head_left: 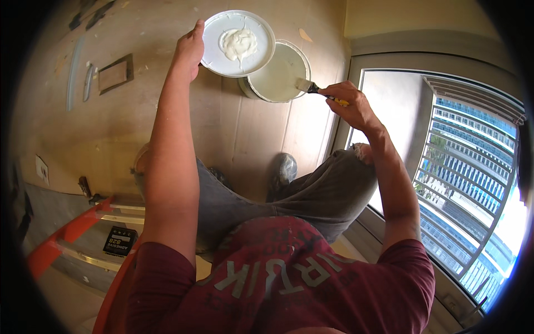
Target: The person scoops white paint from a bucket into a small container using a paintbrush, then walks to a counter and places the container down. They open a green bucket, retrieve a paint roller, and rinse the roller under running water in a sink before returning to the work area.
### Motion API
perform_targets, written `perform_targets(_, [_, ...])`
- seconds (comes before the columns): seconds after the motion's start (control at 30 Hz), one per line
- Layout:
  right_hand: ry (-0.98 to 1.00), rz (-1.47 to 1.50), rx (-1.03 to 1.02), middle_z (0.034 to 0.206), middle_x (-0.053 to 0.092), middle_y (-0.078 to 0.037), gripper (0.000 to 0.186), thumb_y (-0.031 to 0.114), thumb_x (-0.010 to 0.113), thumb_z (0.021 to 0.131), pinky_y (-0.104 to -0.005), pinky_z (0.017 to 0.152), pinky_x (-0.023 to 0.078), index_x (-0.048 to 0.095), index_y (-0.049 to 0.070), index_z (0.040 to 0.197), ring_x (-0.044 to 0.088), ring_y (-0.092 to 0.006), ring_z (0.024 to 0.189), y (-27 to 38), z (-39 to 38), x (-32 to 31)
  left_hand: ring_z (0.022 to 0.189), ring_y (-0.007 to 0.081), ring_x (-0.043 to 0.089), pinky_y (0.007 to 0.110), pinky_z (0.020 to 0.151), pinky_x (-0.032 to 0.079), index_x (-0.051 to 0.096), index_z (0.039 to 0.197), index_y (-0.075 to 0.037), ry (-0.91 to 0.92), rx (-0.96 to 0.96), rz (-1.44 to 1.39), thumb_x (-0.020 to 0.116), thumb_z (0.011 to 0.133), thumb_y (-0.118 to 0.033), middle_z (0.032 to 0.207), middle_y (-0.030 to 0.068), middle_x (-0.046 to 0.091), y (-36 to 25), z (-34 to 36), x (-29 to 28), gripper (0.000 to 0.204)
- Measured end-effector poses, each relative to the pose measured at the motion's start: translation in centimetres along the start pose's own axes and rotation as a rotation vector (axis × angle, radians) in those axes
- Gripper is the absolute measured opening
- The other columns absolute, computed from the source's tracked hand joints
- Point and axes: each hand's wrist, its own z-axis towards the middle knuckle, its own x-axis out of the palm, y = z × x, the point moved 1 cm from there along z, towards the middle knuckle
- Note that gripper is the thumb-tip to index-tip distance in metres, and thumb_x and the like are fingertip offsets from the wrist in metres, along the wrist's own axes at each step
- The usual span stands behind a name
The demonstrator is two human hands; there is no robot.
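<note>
My left hand (191, 51) grips the edge of a round white lid (216, 34), held out at the far middle. A dollop of white paste (240, 43) lies on the lid. Partly behind it, a round bucket (245, 89) stands on the floor, its inside coated with or holding something pale; the lid hides its left part. My right hand (349, 103) is closed round the dark and yellow handle of a putty knife (304, 85). The knife's blade points left, over the bucket's right rim.
An orange ladder (47, 257) with metal steps stands at the lower left, beside a black box (120, 240). A flat rectangular piece (115, 76) and a long strip (74, 72) lie at the far left. A window with slats (473, 161) fills the right side.
</note>
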Motion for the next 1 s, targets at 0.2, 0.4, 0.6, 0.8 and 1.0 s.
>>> perform_targets(0.2, [0.059,-0.118,-0.034,0.106,0.075,-0.011,0.026,0.007,0.071,0.089,-0.0404,0.094,0.054,0.076,0.008,0.114,0.065,-0.0257,0.105,-0.7,-0.2,-1.0,0.12,0.0242,0.061,0.036,0.103,0.047,0.051,0.144,0.004,-0.013,0.039,0.001,0.047,0.107,-0.051,0.138,0.0178,0.062,0.1,0.0,0.0,0.067])
perform_targets(0.4, [0.067,-0.141,0.036,0.105,0.075,-0.011,0.023,0.008,0.069,0.09,-0.038,0.092,0.055,0.077,0.008,0.111,0.067,-0.0249,0.1,-0.1,-0.6,-2.2,0.12,0.0237,0.061,0.036,0.101,0.048,0.052,0.144,0.004,-0.003,0.051,-0.028,0.046,0.107,-0.049,0.136,0.0181,0.062,-0.5,0.0,0.3,0.065])
perform_targets(0.6, [0.0,0.123,0.24,0.098,0.075,-0.01,0.028,0.019,0.063,0.097,-0.0332,0.086,0.055,0.075,0.007,0.119,0.067,-0.0175,0.09,0.5,0.0,-2.4,0.121,0.0237,0.06,0.036,0.101,0.048,0.051,0.143,0.005,-0.006,0.07,-0.045,0.047,0.107,-0.05,0.138,0.0189,0.061,-0.8,-0.2,0.0,0.067])
perform_targets(0.8, [-0.008,0.277,0.431,0.089,0.074,-0.006,0.033,0.024,0.059,0.1,-0.0287,0.073,0.053,0.073,0.002,0.12,0.064,-0.0123,0.081,-1.2,1.4,0.4,0.127,0.026,0.056,0.039,0.106,0.045,0.05,0.145,0.006,0.034,0.086,-0.036,0.048,0.106,-0.052,0.142,0.0194,0.058,0.0,0.9,0.2,0.069])
perform_targets(1.0, [-0.051,0.238,0.464,0.084,0.071,-0.006,0.032,0.021,0.058,0.101,-0.0275,0.067,0.052,0.072,0.0,0.12,0.059,-0.0099,0.072,-0.4,-0.2,-1.1,0.126,0.026,0.057,0.038,0.106,0.045,0.05,0.145,0.004,-0.022,0.054,-0.038,0.047,0.106,-0.052,0.141,0.0192,0.059,-0.5,0.2,-0.4,0.069])
